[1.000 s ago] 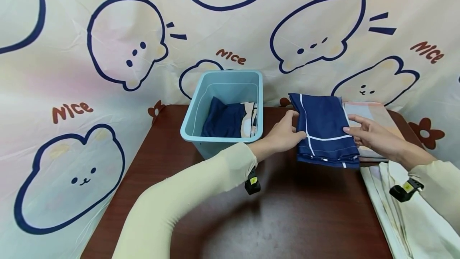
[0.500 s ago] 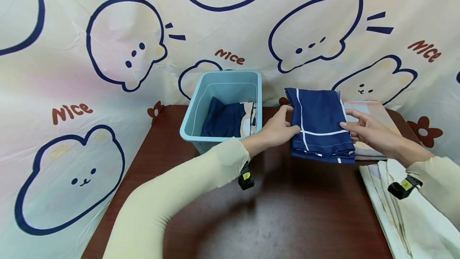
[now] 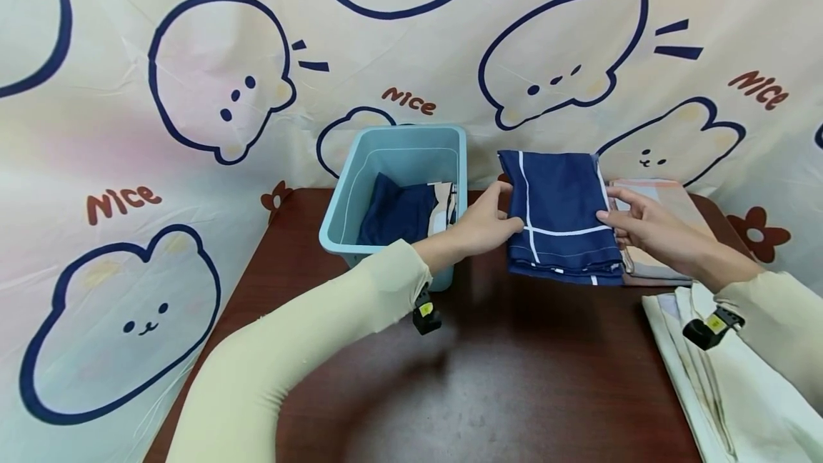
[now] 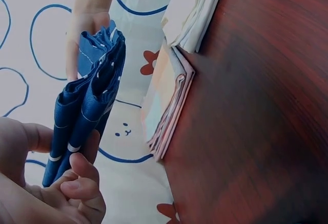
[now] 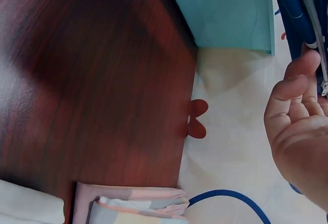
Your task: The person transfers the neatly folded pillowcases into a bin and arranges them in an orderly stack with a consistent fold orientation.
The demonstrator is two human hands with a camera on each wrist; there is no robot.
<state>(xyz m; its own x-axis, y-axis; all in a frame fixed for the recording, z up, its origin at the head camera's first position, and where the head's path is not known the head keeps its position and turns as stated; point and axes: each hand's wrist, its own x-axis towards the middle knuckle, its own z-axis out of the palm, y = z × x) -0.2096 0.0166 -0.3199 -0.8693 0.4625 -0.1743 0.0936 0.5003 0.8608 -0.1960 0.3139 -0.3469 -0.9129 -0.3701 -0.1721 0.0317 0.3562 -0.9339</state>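
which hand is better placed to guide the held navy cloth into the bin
Likely the left hand, gripping the navy cloth nearer the bin; the right hand grips the far side.

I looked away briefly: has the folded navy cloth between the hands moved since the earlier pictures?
Yes: in the head view, the folded navy cloth has shifted left, closer to the blue bin, and slightly up the picture.
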